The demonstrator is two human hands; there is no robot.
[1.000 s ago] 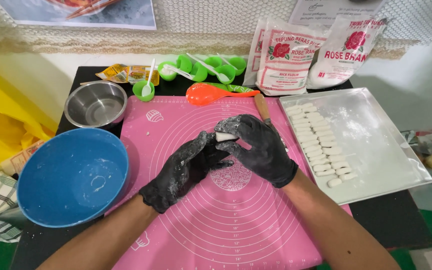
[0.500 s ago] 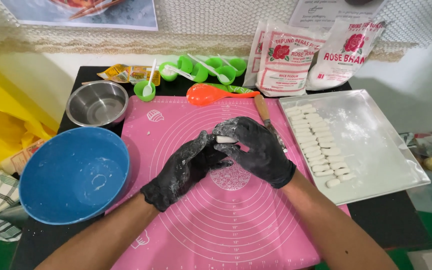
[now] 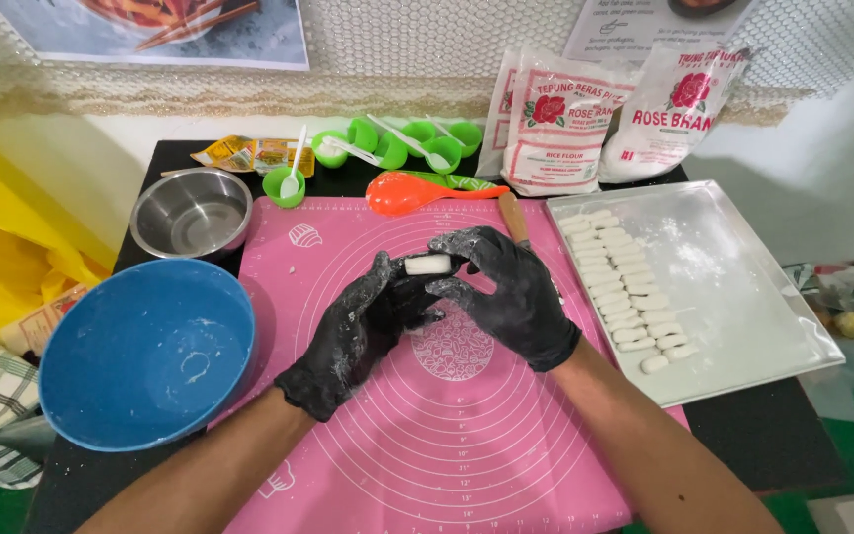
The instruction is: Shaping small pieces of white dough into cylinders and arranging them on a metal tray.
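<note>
While the big pink silicone baking mat point(image 3: 467, 415) takes up most of the black tabletop point(image 3: 773, 435), both black-gloved hands meet just above its middle. Right hand point(image 3: 511, 297) curls its fingers around the small white dough piece point(image 3: 428, 264), left hand point(image 3: 363, 331) pinches it from below. Dough's long axis runs left-right, sitting between the fingertips, about equally near both.

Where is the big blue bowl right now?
In the head view, the big round blue plastic bowl sits at the left edge of the pink silicone mat, just in front of the small steel bowl and left of the black-gloved left hand.
</note>
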